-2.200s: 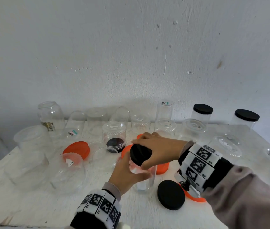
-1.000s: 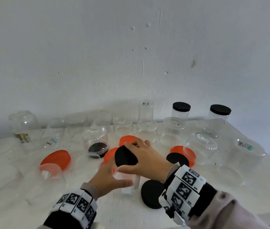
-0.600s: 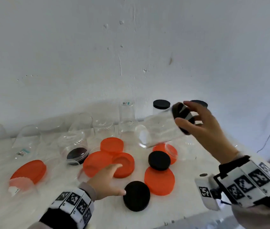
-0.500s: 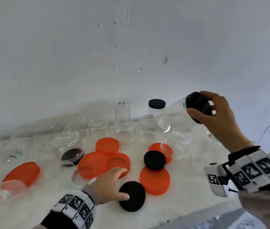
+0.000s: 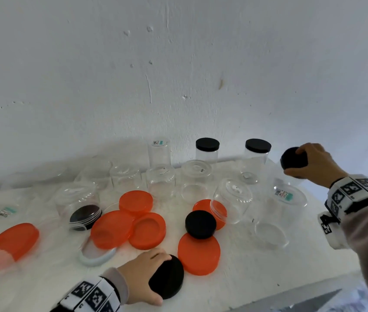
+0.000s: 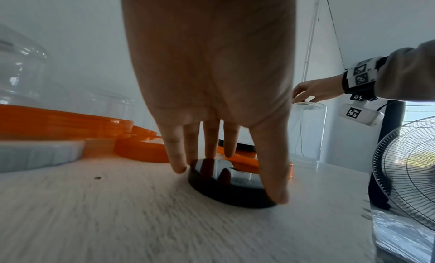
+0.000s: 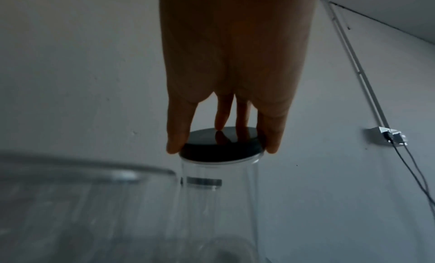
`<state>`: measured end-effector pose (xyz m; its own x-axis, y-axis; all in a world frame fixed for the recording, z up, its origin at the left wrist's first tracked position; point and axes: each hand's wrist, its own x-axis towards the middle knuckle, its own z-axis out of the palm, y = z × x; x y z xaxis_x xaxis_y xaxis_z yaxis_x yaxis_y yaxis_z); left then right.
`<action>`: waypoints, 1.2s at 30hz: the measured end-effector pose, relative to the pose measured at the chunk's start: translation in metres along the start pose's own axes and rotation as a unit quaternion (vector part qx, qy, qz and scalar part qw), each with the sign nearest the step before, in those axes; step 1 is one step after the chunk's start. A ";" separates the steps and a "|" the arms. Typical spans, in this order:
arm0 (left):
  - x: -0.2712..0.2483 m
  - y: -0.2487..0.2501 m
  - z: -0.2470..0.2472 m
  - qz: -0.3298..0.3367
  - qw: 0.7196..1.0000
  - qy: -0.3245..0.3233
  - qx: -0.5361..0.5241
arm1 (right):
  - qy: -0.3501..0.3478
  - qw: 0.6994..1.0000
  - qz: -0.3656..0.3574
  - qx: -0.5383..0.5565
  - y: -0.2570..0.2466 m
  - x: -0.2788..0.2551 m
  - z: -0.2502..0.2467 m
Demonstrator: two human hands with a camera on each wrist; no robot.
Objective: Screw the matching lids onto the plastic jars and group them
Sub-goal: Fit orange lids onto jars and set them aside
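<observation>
At the back right, my right hand (image 5: 309, 163) grips the black lid (image 5: 293, 158) of a clear jar (image 7: 219, 202) from above. In the right wrist view its fingertips (image 7: 175, 148) wrap the lid's rim (image 7: 221, 148). The jar (image 6: 308, 133) stands upright on the table beside two other black-lidded jars (image 5: 207, 152) (image 5: 257, 152). Near the front edge my left hand (image 5: 142, 273) lies over a loose black lid (image 5: 169, 280). In the left wrist view, thumb and little finger flank that lid (image 6: 230, 198) and the middle fingers rest on top.
Several orange lids (image 5: 198, 255) (image 5: 148, 229) and another black lid (image 5: 200, 224) lie mid-table. Several clear jars stand upside down behind them (image 5: 196, 181) and at the right (image 5: 275, 212). A fan (image 6: 407, 166) stands past the table's right edge.
My right hand carried the lidded jar from the middle to the back right and stood it upright. My left hand let go of the jar and dropped onto the loose black lid in front.
</observation>
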<state>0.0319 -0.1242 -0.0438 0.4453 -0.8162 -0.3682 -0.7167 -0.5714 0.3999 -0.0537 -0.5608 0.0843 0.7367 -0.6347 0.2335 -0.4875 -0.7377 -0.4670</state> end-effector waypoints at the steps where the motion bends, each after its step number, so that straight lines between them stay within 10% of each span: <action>1: 0.001 0.000 0.000 -0.001 1.000 0.000 0.004 | -0.021 1.000 0.001 -0.010 0.004 0.003 0.004; 36: -0.023 -0.007 -0.008 -0.033 0.985 0.143 -0.094 | -0.310 0.914 -0.003 -0.260 -0.054 -0.032 0.022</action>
<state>0.0309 -0.1020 -0.0308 0.6401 -0.7519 -0.1578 -0.5809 -0.6081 0.5410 -0.0406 -0.4952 0.0832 0.7847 -0.4973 -0.3700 -0.5213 -0.8524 0.0401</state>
